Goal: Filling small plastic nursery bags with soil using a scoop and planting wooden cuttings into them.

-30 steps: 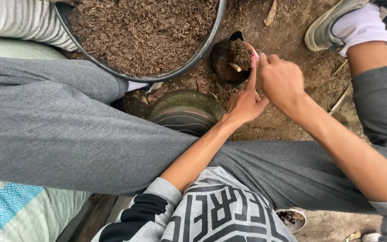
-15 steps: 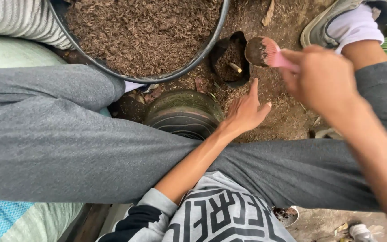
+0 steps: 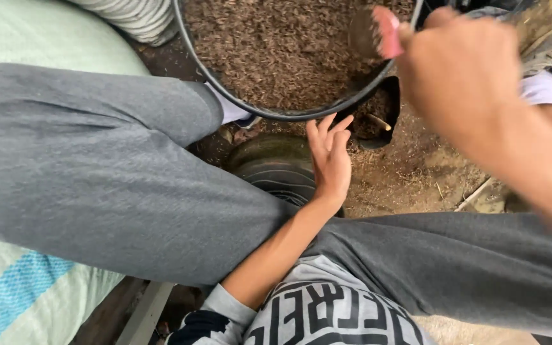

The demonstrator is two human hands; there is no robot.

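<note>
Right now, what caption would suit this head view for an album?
Right hand lifts a pink scoop over a soil-filled basin; left hand rests open nearby.

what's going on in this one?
A seated person is working with potting material on the ground. The right hand holds a pink scoop over the big black tub of brown husk mix. The left hand, open, reaches toward a small black grow bag just beyond the tub's rim; the bag is partly filled and has a short stick in it. An old tyre lies between the legs.
</note>
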